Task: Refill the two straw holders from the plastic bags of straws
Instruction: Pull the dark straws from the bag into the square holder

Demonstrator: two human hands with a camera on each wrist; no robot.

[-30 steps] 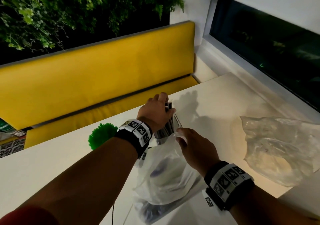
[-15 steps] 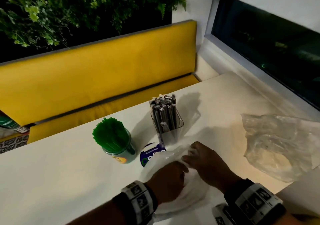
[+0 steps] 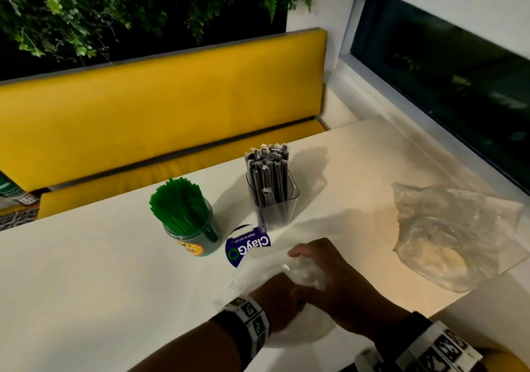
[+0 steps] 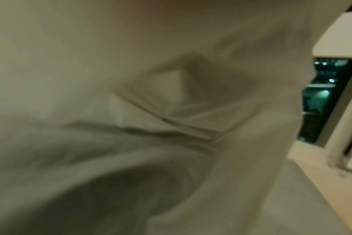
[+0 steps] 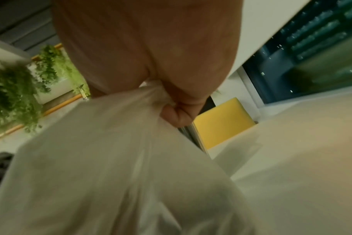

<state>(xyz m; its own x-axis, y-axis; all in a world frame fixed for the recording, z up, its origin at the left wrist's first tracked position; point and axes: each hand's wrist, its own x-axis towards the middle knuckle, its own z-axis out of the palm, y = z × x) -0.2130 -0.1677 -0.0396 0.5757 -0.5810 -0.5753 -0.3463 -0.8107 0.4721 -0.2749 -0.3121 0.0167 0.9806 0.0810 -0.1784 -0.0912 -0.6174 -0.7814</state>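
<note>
Both holders look full, so I'm on cleanup: right fingers point(image 5: 174, 116) & left hand point(image 3: 276, 300) bunched round the bag point(image 3: 304, 274); next, finish scrunching it.

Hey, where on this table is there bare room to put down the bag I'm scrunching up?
Bare tabletop lies left of the green straw holder, and more between the clear straw holder and the empty bag by the window. It is crowded near you: both hands grip the scrunched bag, over the round sticker.
</note>
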